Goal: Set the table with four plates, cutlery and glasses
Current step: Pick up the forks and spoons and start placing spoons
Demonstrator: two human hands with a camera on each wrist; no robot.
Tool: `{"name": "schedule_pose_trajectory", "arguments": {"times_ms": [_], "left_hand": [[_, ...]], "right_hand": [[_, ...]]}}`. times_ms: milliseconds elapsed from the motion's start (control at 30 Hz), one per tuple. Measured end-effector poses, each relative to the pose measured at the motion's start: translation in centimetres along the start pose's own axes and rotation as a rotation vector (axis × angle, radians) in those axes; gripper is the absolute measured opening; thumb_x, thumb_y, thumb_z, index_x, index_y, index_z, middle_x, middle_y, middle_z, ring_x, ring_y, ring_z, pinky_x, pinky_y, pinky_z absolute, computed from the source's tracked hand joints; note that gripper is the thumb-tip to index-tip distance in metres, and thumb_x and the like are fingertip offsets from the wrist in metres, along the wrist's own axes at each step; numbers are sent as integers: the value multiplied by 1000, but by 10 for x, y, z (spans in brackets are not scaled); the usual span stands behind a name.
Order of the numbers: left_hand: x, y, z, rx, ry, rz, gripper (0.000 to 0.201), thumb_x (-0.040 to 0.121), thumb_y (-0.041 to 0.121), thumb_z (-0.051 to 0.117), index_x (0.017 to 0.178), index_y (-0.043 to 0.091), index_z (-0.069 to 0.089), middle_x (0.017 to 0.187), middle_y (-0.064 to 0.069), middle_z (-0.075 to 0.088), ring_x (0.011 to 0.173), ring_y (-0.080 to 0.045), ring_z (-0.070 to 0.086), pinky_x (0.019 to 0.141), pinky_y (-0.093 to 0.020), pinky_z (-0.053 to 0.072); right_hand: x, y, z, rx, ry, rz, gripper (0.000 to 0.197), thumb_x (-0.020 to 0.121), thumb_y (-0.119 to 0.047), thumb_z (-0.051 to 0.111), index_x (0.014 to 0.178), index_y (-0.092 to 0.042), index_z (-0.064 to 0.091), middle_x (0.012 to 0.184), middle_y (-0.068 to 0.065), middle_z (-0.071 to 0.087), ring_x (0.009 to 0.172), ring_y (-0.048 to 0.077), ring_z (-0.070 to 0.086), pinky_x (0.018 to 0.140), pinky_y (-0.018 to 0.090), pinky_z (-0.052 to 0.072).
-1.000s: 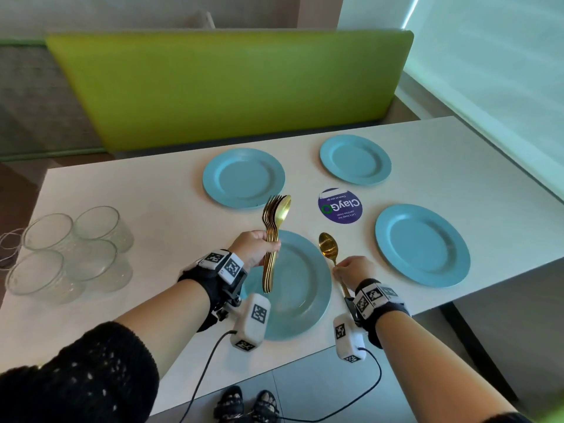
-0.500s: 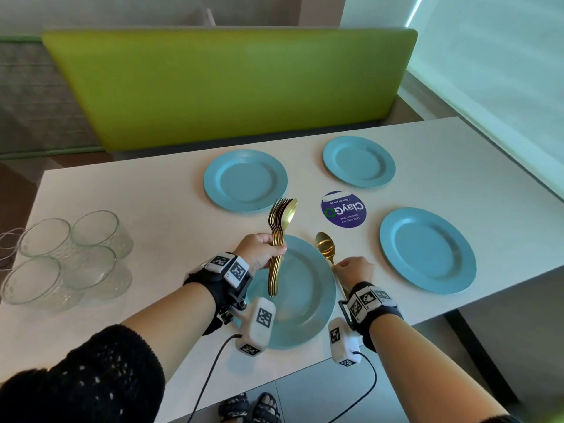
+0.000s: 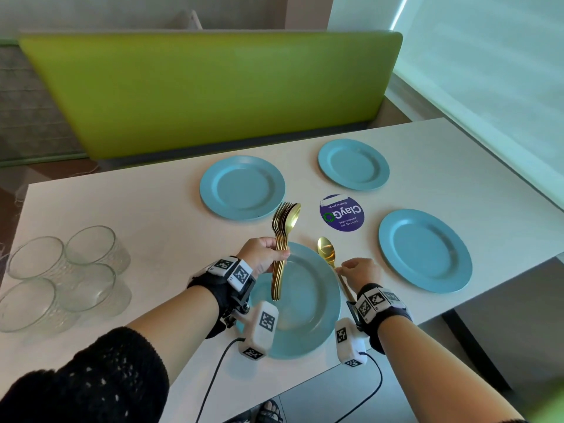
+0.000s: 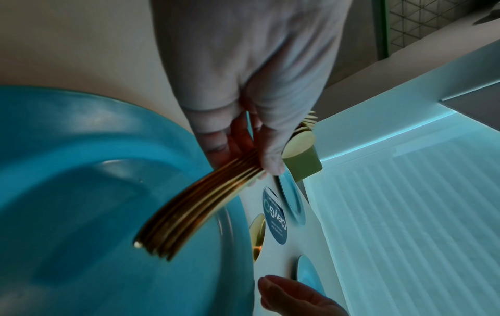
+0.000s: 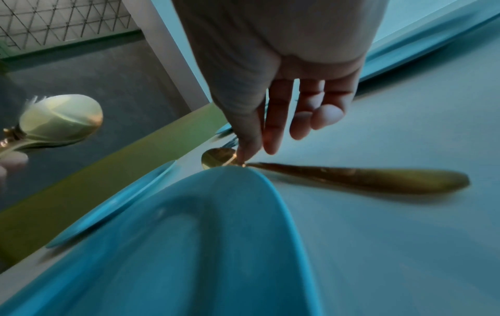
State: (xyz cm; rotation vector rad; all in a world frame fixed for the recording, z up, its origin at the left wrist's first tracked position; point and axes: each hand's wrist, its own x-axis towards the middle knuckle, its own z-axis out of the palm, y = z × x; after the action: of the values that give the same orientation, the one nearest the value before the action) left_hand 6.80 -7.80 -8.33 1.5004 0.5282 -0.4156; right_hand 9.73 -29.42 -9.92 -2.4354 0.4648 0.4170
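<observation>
Several blue plates lie on the white table [image 3: 152,215]: the near plate [image 3: 314,319] in front of me, two at the back [image 3: 242,187] [image 3: 354,164] and one on the right [image 3: 425,250]. My left hand [image 3: 264,257] grips a bundle of gold forks and spoons [image 3: 280,248] upright over the near plate [image 4: 81,171]; the bundled handles [image 4: 194,207] fan out below the fingers. My right hand [image 3: 360,270] pinches a single gold spoon [image 3: 326,253] at its neck. The spoon's handle [image 5: 378,179] lies low along the table just right of the near plate's rim [image 5: 270,192].
Several clear glasses [image 3: 88,248] stand grouped at the table's left end. A round purple sticker [image 3: 341,212] sits between the plates. A green bench back [image 3: 213,93] runs behind the table, and the table's front edge is close to my wrists.
My right hand has brought the single spoon lower beside the near plate's right rim. The left hand still holds the cutlery bundle in about the same spot.
</observation>
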Motion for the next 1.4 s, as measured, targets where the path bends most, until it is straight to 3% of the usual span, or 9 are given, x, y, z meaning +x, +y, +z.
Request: {"name": "schedule_pose_trajectory", "arguments": {"times_ms": [200,333,500,633,800,967,1133,1233,1400], "left_hand": [[4,16,5,-21,-62,20,10,81,4,69,79,13,64,75,-3,62,73,-17,60,87,-39,54],[6,31,24,-57,-117,32,10,82,4,69,77,11,63,73,-4,63,68,-15,60,81,-33,54],[4,47,58,-5,-237,70,10,83,1,66,83,10,63,76,-6,64,69,-17,63,76,-30,57],[5,59,84,30,-272,94,13,84,-1,63,79,11,61,75,-6,61,68,-17,61,76,-32,55],[20,72,112,98,-262,110,13,85,2,64,78,13,64,71,-3,63,64,-13,60,60,-19,52],[45,96,142,97,-181,76,10,83,4,66,78,11,63,72,-4,63,63,-15,60,65,-24,55],[73,111,162,29,-37,55,9,84,5,66,79,12,62,72,-6,63,63,-18,59,69,-30,55],[86,112,168,-29,25,25,11,82,4,67,77,13,62,76,-8,63,77,-24,59,90,-41,52],[103,110,173,-102,116,-20,12,83,2,66,76,11,62,74,-9,61,73,-24,58,93,-45,50]], "right_hand": [[-4,-29,-21,124,64,-119,15,83,-26,68,92,-16,75,94,3,72,92,23,64,84,30,49],[-17,-52,-30,267,-69,-186,15,84,-29,66,91,-19,74,80,1,68,68,17,57,66,31,50],[-24,-60,-44,399,-191,-173,18,91,-21,60,106,-15,67,73,0,65,55,12,54,48,19,43],[-14,-52,-63,527,-197,-89,9,91,-16,60,99,-13,65,64,-2,58,51,9,51,44,16,41],[13,-39,-85,589,-190,-47,11,89,-19,63,79,-13,62,69,0,62,58,11,54,50,20,43],[59,-24,-121,623,-175,-29,17,93,-17,57,76,-14,57,70,1,61,60,13,58,53,22,45],[122,12,-171,290,-63,-66,20,87,-17,63,68,-20,60,74,5,63,59,17,57,53,25,47],[156,38,-199,74,33,-55,6,83,-22,67,78,-19,69,86,8,69,78,24,62,76,33,55],[198,75,-229,-164,76,38,19,86,-24,63,101,-15,72,109,8,70,103,27,64,94,33,51]]}}
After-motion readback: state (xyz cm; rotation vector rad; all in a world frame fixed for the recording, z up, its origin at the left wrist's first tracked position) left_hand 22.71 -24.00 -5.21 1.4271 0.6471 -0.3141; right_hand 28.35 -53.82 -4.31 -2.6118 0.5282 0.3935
